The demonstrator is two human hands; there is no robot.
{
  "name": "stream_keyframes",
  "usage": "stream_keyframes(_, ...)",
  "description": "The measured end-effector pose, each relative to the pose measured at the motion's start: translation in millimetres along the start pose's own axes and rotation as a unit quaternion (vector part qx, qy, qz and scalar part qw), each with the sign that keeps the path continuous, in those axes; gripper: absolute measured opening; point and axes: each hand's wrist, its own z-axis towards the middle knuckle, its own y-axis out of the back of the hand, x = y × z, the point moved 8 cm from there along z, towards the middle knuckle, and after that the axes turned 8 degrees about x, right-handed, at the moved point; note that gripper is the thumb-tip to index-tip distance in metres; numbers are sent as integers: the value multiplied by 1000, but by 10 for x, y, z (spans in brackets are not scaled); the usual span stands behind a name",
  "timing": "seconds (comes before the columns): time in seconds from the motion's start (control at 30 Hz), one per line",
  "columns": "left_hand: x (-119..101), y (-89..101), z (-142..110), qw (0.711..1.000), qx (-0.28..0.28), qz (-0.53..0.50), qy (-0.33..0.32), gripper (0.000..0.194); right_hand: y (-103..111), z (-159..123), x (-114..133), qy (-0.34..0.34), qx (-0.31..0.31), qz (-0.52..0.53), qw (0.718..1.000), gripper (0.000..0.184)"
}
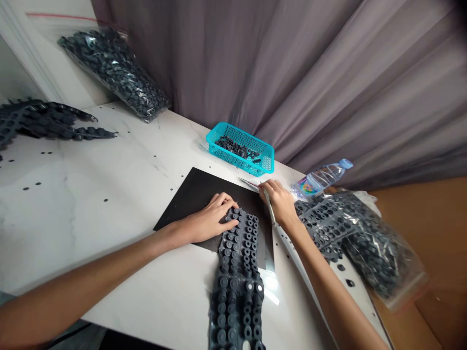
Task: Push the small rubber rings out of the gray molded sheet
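A long dark grey moulded rubber sheet (241, 253) with rows of round, ring-shaped parts runs from the near edge of the table onto a black mat (189, 197). My left hand (215, 218) is at its far left corner, thumb and fingers closed on the edge. To the right of the sheet, above the mat's right side, my right hand (279, 199) is closed around a slim pointed tool (250, 183). The tool's tip points left and away; its exact kind is unclear. A white cord or strip (297, 260) runs beneath my right wrist toward me.
Behind the mat stands a turquoise basket (268, 163) holding small black pieces. A clear bottle (321, 180), more moulded sheets (324, 218) and a filled plastic bag (383, 253) lie right. Another bag (116, 70) leans back left; dark sheets (47, 121) lie far left.
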Motion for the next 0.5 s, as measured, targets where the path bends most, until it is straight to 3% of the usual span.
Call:
stream_keyframes(0.17,46,-16,16,1000,9,0,3,34,-60,4,18,11,-10,20,1000,29)
stream_keyframes(0.33,56,-27,13,1000,11,1,2,31,149,-205,125,-2,-47,72,996,32)
stream_keyframes(0.5,-68,12,-30,999,-3,50,-8,24,300,-513,372,-37,-26,298,953,37)
